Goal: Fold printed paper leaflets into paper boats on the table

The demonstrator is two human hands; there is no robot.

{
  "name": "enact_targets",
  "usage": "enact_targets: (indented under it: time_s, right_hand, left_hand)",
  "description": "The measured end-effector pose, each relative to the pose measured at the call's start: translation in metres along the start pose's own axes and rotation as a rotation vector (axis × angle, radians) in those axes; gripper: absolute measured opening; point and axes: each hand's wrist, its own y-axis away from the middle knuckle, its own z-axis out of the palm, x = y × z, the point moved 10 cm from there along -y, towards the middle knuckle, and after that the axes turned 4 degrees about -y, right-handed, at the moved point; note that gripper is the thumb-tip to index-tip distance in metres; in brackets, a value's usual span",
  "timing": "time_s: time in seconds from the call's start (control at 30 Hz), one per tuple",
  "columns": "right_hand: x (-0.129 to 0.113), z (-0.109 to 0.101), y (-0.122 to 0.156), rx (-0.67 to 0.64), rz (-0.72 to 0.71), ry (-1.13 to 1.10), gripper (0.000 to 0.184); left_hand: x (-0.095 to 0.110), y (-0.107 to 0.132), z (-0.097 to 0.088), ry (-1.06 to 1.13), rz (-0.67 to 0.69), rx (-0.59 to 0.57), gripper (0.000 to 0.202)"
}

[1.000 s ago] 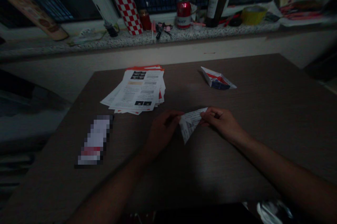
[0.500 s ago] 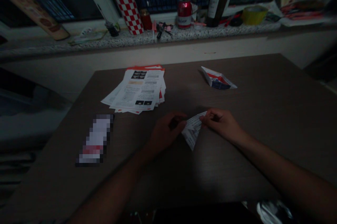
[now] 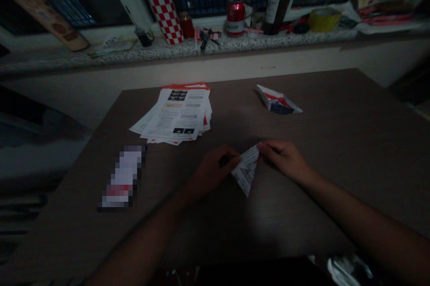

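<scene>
Between my hands is a small folded paper triangle [image 3: 247, 171] with print on it, its point facing me. My left hand [image 3: 217, 165] pinches its left corner between thumb and fingers. At the upper right corner, the fingertips of my right hand [image 3: 280, 153] are closed on the paper. Beyond them, towards the back right of the table, sits a folded paper boat [image 3: 278, 101] in white, red and blue. A fanned stack of printed sheets [image 3: 178, 115] lies at the back left.
A phone [image 3: 122, 178] with a blurred screen lies on the brown table [image 3: 322, 111] at the left. On the granite windowsill [image 3: 127, 56] behind stand a checkered bottle [image 3: 164, 15], a red can [image 3: 235, 18], a dark bottle [image 3: 276, 6] and a yellow tape roll [image 3: 324, 19].
The folded paper has turned slightly and lies flatter, its lower point a little nearer me. My right fingers have moved to the very tip of its upper right corner.
</scene>
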Motion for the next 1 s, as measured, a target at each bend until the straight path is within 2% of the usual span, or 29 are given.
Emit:
enact_targets:
  time_s: [0.2,0.33,0.5,0.73,1.0]
  right_hand:
    - [0.004,-0.006,0.001,0.071,-0.015,0.045,0.037]
    - [0.006,-0.002,-0.003,0.038,0.001,-0.011,0.039]
    - [0.011,0.007,-0.002,-0.009,0.064,-0.148,0.03]
    - [0.01,0.008,0.0,-0.018,0.076,-0.061,0.033]
    - [0.009,0.01,0.001,-0.04,0.03,-0.072,0.034]
  left_hand:
    - [0.005,0.0,0.007,0.043,0.018,-0.041,0.018]
    - [0.004,0.0,0.005,0.047,0.022,-0.022,0.021]
    - [0.001,-0.001,-0.002,0.044,0.002,0.029,0.021]
    - [-0.002,-0.001,0.004,0.03,-0.013,-0.003,0.022]
    - [-0.001,0.0,0.009,0.057,0.007,-0.04,0.015]
